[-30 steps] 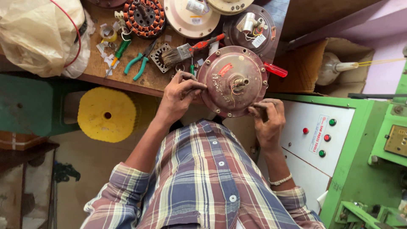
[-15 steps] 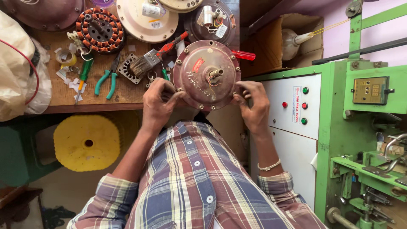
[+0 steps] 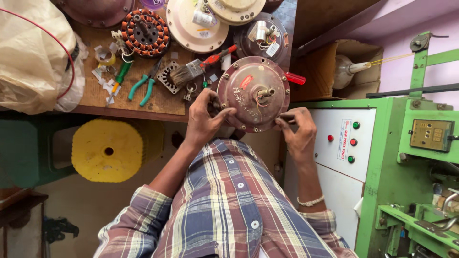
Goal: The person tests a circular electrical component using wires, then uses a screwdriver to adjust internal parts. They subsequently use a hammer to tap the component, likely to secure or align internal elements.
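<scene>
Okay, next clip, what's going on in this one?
A person in a plaid shirt holds a round maroon fan motor housing at the edge of a wooden workbench. The left hand grips its left rim, the right hand pinches its lower right edge. Wires poke out around the central shaft. On the bench lie green-handled pliers, a paintbrush, a copper-wound stator and other motor covers. A green machine stands at the right.

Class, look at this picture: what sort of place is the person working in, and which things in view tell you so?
Probably a small repair workshop for ceiling-fan motors. Both hands grip a round brown motor housing; a copper-wound stator, green-handled pliers and a brush lie on the wooden bench, beside a green machine.
</scene>
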